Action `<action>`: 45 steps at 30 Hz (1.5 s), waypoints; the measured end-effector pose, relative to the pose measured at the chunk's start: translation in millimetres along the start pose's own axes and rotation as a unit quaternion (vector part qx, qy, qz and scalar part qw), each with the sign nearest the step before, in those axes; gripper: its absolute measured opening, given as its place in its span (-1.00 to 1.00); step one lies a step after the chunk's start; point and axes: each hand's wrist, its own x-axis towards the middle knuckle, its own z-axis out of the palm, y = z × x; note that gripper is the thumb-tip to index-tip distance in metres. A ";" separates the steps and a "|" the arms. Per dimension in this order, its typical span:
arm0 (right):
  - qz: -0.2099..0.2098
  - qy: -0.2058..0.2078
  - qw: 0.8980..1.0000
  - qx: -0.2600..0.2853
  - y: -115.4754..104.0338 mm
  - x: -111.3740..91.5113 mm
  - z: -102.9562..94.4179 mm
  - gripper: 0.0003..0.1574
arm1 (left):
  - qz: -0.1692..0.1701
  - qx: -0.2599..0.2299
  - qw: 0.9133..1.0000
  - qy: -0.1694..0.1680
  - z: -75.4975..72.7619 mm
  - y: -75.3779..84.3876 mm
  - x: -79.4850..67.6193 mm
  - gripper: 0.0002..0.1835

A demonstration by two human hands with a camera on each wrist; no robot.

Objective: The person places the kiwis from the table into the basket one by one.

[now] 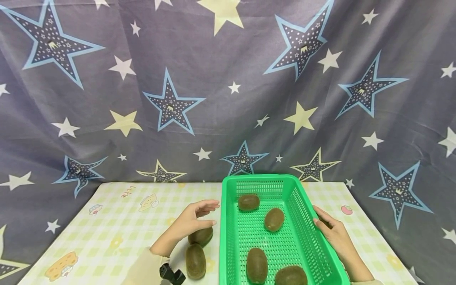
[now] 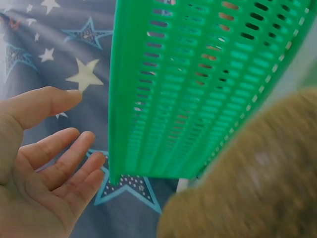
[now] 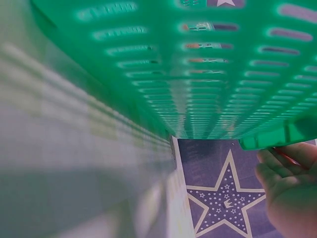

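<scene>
Checked tablecloth (image 1: 124, 223), starry curtain (image 1: 213, 103) behind, left hand (image 1: 195, 217) loosely spread, empty, right hand (image 1: 332, 229) gripping green basket (image 1: 223, 237)

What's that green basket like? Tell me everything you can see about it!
The green basket looks plastic and rectangular, with a smooth rim and rows of slots in its walls and floor. It stands upright on the checked tablecloth; its near end runs out of the head view. Four brown kiwis lie inside. The right hand holds its right rim; the left hand is by its left side, seemingly not touching.
</scene>
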 end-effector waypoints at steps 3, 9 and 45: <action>0.002 0.000 1.000 -0.002 -0.2 0.2 0.3 -0.42 | -0.001 0.010 1.000 0.003 -4.0 -6.0 -4.5 -0.45; 0.007 0.000 1.000 -0.008 -1.1 0.2 -0.1 -0.42 | -0.014 0.019 1.000 -0.001 -10.9 -20.6 -12.2 -0.49; 0.007 -0.003 1.000 -0.004 -2.2 0.3 -0.3 -0.42 | -0.148 0.009 0.987 -0.061 -12.3 -56.7 -31.5 -0.35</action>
